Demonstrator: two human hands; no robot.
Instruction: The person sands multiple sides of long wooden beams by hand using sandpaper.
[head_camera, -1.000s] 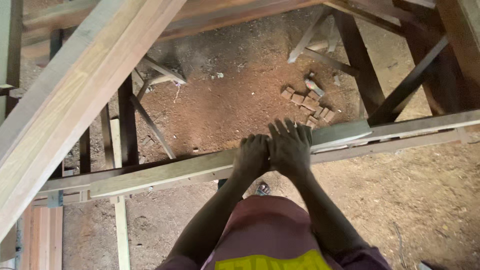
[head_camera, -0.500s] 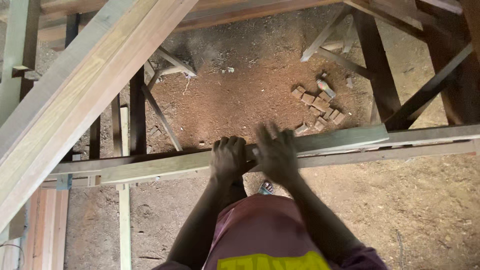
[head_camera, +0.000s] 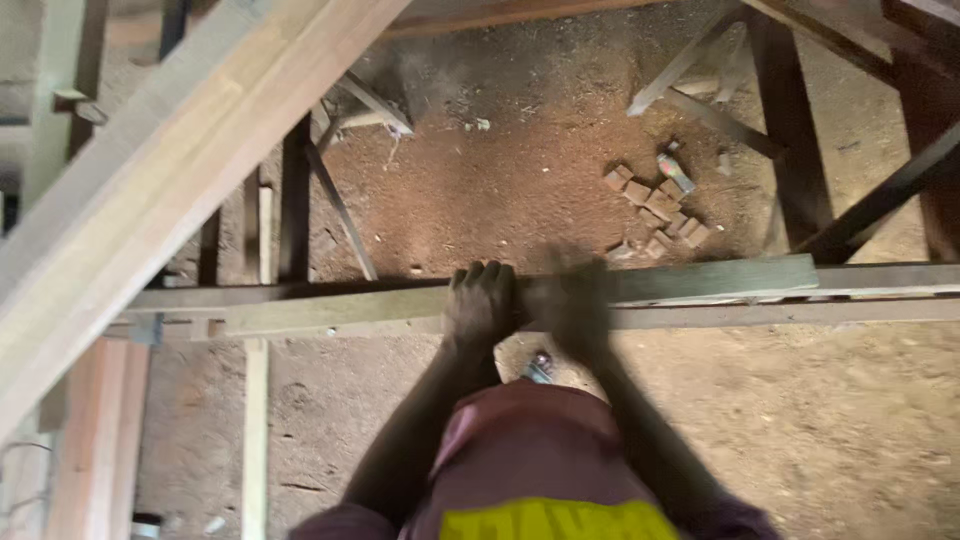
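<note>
Since the earlier views both hands have slid leftward along the long pale greenish timber plank (head_camera: 700, 280), and the view has swung so that the pile of small reddish-brown wood offcuts (head_camera: 655, 205) now sits up and to the right of them. The left hand (head_camera: 482, 305) lies palm down on the plank with its fingers curled over the far edge, a narrow clasp on the board; the right hand (head_camera: 572, 300) is a motion blur just beside it, and whether it clasps the wood or only presses on it cannot be told. The plank runs level across the frame, resting on a darker weathered rail (head_camera: 860, 312) directly beneath it, well above the red-brown sawdust-strewn earth floor (head_camera: 500, 180). As a judgement, the step in hand looks like shifting or seating the board along its support; the next move would call for steady, even pressure from both hands so that the board stays square on the rail. The plank is planed, flat-faced and sharp-edged. A broad light-coloured smooth beam (head_camera: 150, 200) slants across the upper left, close to the camera. Dark rough timber posts (head_camera: 790, 140) stand at the right, and a small metallic object (head_camera: 540, 368), too unclear to name, lies on the ground below the hands.
</note>
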